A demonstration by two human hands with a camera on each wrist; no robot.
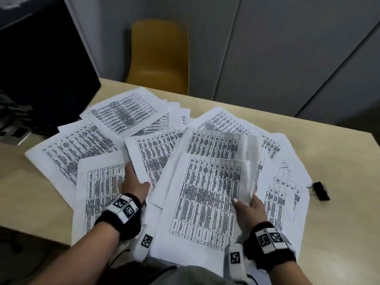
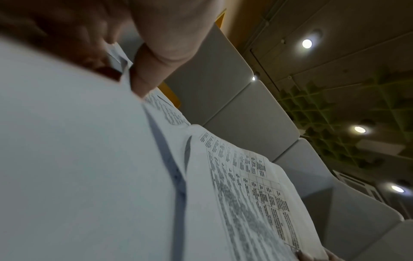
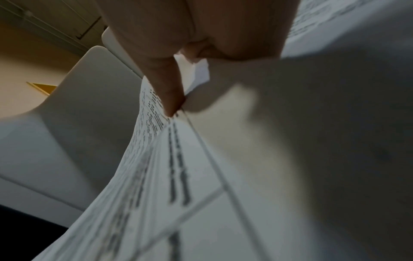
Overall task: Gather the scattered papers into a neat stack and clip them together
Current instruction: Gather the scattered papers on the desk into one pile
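Observation:
Several printed sheets with tables point(image 1: 86, 145) lie fanned out across the beige table point(image 1: 341, 159). My right hand point(image 1: 246, 204) holds a loose bundle of papers point(image 1: 207, 194) near the front edge, thumb on top and fingers hidden underneath. My left hand point(image 1: 136, 179) pinches the near edge of a sheet point(image 1: 152, 153) left of that bundle. In the left wrist view the thumb point(image 2: 152, 70) presses on white paper point(image 2: 241, 185). The right wrist view shows my thumb point(image 3: 170, 95) on a printed sheet point(image 3: 156, 176). A black binder clip point(image 1: 319, 190) lies on the table to the right of the papers.
A yellow chair point(image 1: 162, 56) stands behind the table's far edge. A large black object point(image 1: 41, 68) fills the back left, with dark clutter below it. Grey wall panels point(image 1: 287, 48) rise behind. Bare tabletop shows at the right and front left.

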